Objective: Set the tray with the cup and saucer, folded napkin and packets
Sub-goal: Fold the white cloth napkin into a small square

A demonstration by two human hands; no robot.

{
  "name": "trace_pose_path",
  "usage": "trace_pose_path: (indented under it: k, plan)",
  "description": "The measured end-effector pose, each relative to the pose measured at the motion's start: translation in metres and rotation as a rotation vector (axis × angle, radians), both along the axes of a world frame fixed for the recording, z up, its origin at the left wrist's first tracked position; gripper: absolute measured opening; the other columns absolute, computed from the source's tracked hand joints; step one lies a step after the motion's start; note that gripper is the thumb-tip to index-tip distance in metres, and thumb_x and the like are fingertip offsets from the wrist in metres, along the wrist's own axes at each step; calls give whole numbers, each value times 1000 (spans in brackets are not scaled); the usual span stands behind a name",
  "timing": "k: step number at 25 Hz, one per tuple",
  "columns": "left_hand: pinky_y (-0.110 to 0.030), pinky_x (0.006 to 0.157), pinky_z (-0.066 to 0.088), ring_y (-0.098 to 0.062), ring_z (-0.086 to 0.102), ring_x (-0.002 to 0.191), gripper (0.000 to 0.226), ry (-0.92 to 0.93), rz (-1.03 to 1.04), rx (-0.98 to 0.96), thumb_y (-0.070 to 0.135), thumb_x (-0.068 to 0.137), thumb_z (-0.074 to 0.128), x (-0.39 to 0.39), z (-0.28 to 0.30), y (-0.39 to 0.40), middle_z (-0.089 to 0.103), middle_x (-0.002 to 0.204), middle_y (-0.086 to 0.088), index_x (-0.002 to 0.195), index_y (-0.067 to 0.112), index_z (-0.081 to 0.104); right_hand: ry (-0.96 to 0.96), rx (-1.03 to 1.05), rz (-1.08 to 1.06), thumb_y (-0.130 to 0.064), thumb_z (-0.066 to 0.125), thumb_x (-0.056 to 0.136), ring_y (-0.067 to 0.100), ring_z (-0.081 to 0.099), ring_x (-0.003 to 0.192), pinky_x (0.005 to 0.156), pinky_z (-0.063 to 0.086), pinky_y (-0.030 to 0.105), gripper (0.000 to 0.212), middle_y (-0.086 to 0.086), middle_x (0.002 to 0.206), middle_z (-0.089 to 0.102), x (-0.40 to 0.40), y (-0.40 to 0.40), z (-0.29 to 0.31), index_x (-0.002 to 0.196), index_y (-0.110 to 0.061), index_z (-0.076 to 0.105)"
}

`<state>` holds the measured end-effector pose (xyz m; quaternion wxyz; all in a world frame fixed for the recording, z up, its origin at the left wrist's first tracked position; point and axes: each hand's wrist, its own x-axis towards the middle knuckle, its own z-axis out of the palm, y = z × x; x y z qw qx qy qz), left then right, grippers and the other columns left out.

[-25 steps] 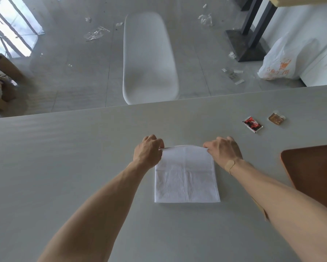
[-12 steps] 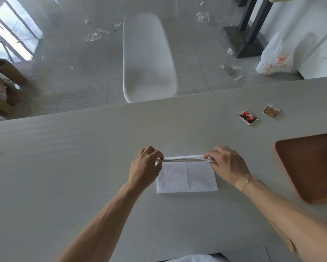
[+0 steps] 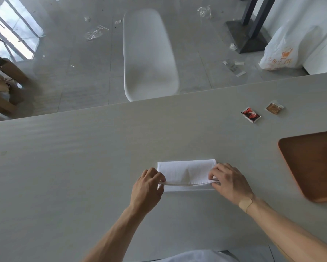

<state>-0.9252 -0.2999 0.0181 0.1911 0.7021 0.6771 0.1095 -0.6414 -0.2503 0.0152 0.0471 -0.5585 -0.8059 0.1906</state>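
Left hand (image 3: pixel 146 188), right hand (image 3: pixel 229 183) pinch napkin (image 3: pixel 187 170) corners; tray (image 3: pixel 310 163) nearby.

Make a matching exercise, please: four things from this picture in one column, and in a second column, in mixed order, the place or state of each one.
Things:
1. napkin
2. red packet
3. tray
4. chair

Places or states:
A. on the floor, beyond the table's far edge
B. wooden, at the table's right side, cut off by the frame
C. pinched at both ends by the left hand and right hand
D. flat on the table, beside a brown packet

Pairs: 1-C, 2-D, 3-B, 4-A
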Motion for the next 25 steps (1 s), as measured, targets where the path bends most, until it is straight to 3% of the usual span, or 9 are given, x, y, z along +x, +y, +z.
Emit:
trace_pose_path:
  k: [4, 11, 17, 20, 22, 25]
  plan:
    - [-23, 59, 34, -15, 53, 91, 10, 32, -36, -66, 22, 84, 68, 1, -14, -6, 59, 95, 10, 93, 25, 65, -50, -54, 7, -18, 75, 73, 21, 59, 94, 78, 45, 31, 14, -7, 92, 63, 4, -6, -11, 82, -20, 65]
    - [-23, 66, 37, -13, 51, 97, 20, 43, -90, -157, 37, 87, 67, 1, -28, -12, 58, 104, 12, 104, 28, 63, -66, 30, 70, -23, 87, 60, 21, 64, 85, 65, 50, 32, 29, -9, 89, 65, 6, -16, -17, 82, -26, 67]
    - [-26, 67, 40, -17, 53, 98, 13, 64, -129, -141, 31, 91, 64, 1, -30, -13, 59, 105, 10, 104, 28, 64, -56, 113, 65, -23, 87, 64, 19, 63, 86, 63, 48, 32, 24, -11, 85, 65, 8, -21, -25, 71, -24, 64]
    - [-28, 78, 42, -18, 52, 102, 15, 117, -146, -166, 31, 93, 59, 2, -31, -12, 58, 109, 8, 108, 27, 62, -74, 108, 21, -27, 87, 63, 20, 64, 88, 67, 47, 33, 24, -10, 85, 66, 3, -27, -25, 71, -23, 64]
    - [-30, 82, 43, -19, 53, 102, 19, 167, -189, -169, 36, 93, 55, 5, -27, -7, 57, 110, 6, 108, 26, 59, -58, 160, -2, -34, 80, 69, 21, 64, 93, 73, 45, 34, 17, -9, 86, 66, -3, -27, -24, 73, -24, 66]
    - [-32, 69, 47, -22, 57, 87, 21, 81, -171, 21, 38, 92, 53, 18, -19, 10, 59, 98, 2, 100, 21, 62, 41, 286, -14, -29, 57, 86, 24, 62, 110, 85, 44, 36, 18, -4, 102, 69, -21, -19, -26, 94, -20, 70]
